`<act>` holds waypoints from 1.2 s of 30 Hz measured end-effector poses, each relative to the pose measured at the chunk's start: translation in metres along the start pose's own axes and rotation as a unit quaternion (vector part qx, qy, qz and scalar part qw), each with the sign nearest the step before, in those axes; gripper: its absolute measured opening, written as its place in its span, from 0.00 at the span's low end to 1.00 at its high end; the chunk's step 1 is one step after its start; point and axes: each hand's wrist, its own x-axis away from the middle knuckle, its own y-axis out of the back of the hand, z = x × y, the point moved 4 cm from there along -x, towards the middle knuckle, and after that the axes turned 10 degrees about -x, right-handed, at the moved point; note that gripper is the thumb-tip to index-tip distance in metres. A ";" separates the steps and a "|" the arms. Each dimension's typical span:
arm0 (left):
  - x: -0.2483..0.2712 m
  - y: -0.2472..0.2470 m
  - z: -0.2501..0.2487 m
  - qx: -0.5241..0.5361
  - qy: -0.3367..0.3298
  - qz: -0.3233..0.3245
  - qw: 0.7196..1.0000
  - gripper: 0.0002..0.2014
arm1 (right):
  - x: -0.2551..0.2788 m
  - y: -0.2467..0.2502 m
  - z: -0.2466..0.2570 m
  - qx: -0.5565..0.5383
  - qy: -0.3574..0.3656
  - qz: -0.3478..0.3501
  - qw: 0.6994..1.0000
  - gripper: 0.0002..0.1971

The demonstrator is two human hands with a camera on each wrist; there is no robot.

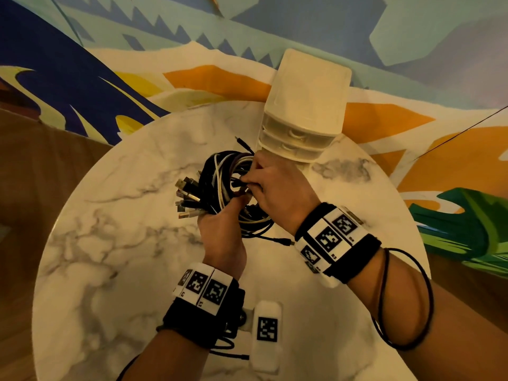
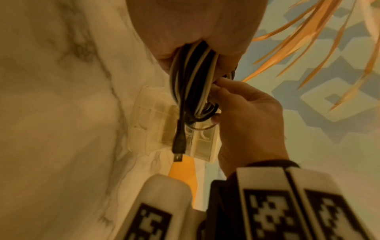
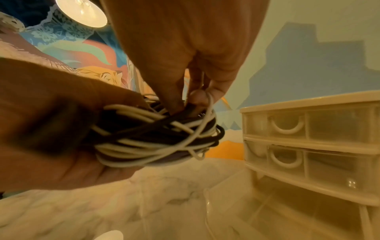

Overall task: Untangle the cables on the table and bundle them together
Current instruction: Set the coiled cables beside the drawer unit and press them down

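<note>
Presently the left hand (image 1: 220, 229) grips a coiled bundle of black and white cables (image 1: 225, 185) above the marble worktop (image 1: 110, 257), plugs fanned out leftward. Right hand (image 1: 277, 188) pinches a black strand at the coil. White drawer unit (image 1: 302, 116) stands just beyond.

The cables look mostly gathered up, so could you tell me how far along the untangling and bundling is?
Largely done: the cables are gathered into one coil, plug ends fanned out together. In hand: the left hand grips the coil while the right hand pinches a black strand at its middle. Left: two loose connector tails stick out, and no tie shows around the bundle.
</note>
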 end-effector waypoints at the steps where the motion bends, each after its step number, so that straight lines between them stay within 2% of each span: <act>1: 0.000 0.000 -0.001 -0.001 -0.005 0.005 1.000 0.20 | -0.002 -0.001 0.001 0.005 0.005 -0.001 1.000 0.06; 5: -0.002 0.002 -0.007 -0.025 -0.033 0.032 0.999 0.20 | -0.008 0.002 -0.008 -0.013 0.009 -0.007 1.000 0.06; 10: -0.006 0.004 -0.014 -0.067 -0.051 0.066 0.994 0.17 | -0.005 -0.001 -0.025 -0.138 -0.076 -0.042 0.987 0.07; 11: -0.007 0.004 -0.016 -0.078 -0.055 0.073 0.993 0.17 | -0.003 0.001 -0.029 -0.154 -0.107 -0.065 0.980 0.10; 13: -0.009 0.006 -0.018 -0.093 -0.059 0.082 0.991 0.18 | 0.002 0.006 -0.039 -0.180 -0.182 -0.108 0.961 0.22; 15: -0.011 0.008 -0.020 -0.098 -0.053 0.094 0.989 0.19 | 0.006 0.005 -0.046 -0.291 -0.265 -0.086 0.915 0.32; 16: -0.011 0.007 -0.021 -0.100 -0.050 0.103 0.988 0.19 | 0.007 0.001 -0.047 -0.380 -0.290 -0.049 0.877 0.30; 18: -0.010 0.002 -0.022 -0.108 -0.047 0.123 0.985 0.19 | 0.011 -0.007 -0.043 -0.511 -0.323 0.018 0.797 0.16; 19: -0.011 -0.001 -0.021 -0.113 -0.048 0.129 0.984 0.19 | 0.013 -0.010 -0.043 -0.526 -0.333 0.017 0.782 0.14; 26: -0.023 -0.017 -0.013 -0.136 -0.038 0.100 0.985 0.15 | 0.018 -0.008 -0.053 -0.459 -0.308 -0.107 0.827 0.06; 30: -0.030 -0.024 0.005 -0.144 -0.028 0.039 0.988 0.15 | 0.022 -0.011 -0.063 -0.403 -0.304 -0.165 0.847 0.10; 34: -0.039 -0.034 0.020 -0.195 -0.024 0.051 0.979 0.17 | 0.029 -0.019 -0.084 -0.379 -0.354 -0.170 0.838 0.13; 36: -0.049 -0.042 0.019 -0.251 -0.031 0.080 0.964 0.17 | 0.034 -0.021 -0.093 -0.382 -0.378 -0.183 0.823 0.19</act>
